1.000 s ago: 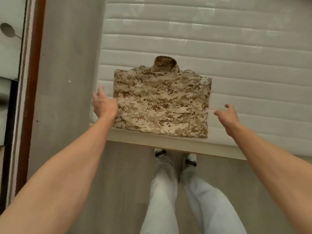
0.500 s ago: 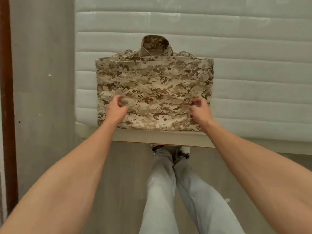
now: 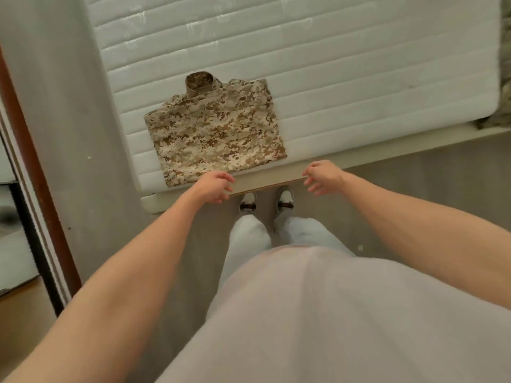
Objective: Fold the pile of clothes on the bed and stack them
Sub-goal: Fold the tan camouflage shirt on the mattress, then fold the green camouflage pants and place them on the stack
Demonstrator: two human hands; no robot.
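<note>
— Brown-and-tan spotty camouflage shirt (image 3: 215,131), folded into a flat square, lies on the white ridged mattress of the bed (image 3: 345,64), near its front edge. Its collar stands up at the far side.
— And the hands?
— Both hold nothing. Left hand (image 3: 217,186) hangs just in front of the shirt's near edge, fingers loose. Right hand (image 3: 323,176) hangs over the bed's pale frame, fingers spread.

- A white ribbed foam mattress (image 3: 318,64) lies on a pale wooden bed frame (image 3: 359,156).
- A grey wood-grain floor (image 3: 69,120) runs beside it.
- A reddish-brown wooden door frame (image 3: 41,175) stands at left.
</note>
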